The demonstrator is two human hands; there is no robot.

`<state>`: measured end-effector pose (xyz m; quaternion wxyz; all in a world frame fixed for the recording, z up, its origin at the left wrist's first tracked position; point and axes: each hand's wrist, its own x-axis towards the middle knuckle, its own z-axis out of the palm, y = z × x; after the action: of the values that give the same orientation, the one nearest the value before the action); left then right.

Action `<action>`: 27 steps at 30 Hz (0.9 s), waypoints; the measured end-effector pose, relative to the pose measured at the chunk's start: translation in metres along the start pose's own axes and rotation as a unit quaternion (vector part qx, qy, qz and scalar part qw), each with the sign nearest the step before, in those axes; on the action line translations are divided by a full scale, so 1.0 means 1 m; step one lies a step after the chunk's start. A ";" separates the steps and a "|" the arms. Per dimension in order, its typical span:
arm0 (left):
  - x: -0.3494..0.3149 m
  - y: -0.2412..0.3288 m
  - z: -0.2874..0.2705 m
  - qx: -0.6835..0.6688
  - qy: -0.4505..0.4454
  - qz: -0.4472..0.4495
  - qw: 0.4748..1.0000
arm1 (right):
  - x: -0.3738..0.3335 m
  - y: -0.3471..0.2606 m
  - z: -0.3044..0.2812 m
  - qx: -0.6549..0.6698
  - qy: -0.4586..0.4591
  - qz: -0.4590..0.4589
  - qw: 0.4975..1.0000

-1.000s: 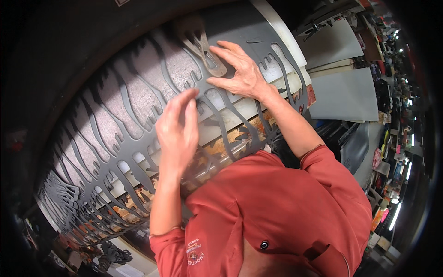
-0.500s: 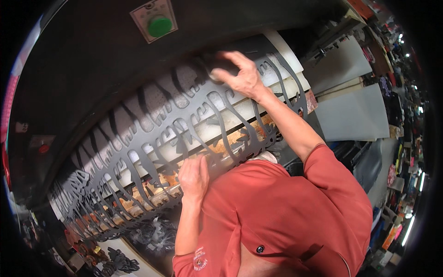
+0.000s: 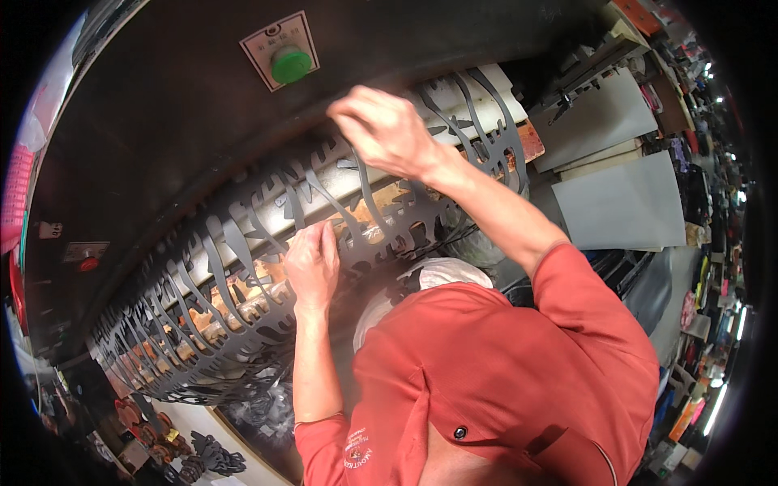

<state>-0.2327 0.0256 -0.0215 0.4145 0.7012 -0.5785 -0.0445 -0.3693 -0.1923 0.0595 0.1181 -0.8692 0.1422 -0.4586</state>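
Dark machine housing (image 3: 174, 105) with a green button (image 3: 290, 65) hogs the top of my feed. Grey cut-out sheet (image 3: 235, 240) lies across a pale board (image 3: 496, 79), hanging past its near edge. Left hand (image 3: 311, 267) curled at the sheet, right hand (image 3: 385, 134) bent above it, blurry; I can't tell if either's gripping.

pale boards (image 3: 620, 202), pink basket (image 3: 16, 198), lights (image 3: 716, 415)

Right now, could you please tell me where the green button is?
In the head view, the green button is left of centre near the top, on the dark panel, above and left of the right hand.
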 end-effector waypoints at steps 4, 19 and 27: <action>0.010 0.013 0.000 -0.081 0.022 -0.137 0.987 | -0.080 -0.003 -0.019 0.050 -0.020 0.157 0.986; 0.010 0.060 0.057 0.035 0.067 -0.078 0.994 | -0.100 0.006 -0.005 0.038 -0.044 0.039 0.998; 0.000 0.061 0.057 0.055 0.076 -0.033 0.995 | -0.105 0.007 -0.010 0.049 -0.049 0.029 0.997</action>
<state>-0.3110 -0.0043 -0.0202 0.4163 0.7429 -0.5235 0.0269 -0.4349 -0.1625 -0.0179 0.1805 -0.8795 0.1391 -0.4179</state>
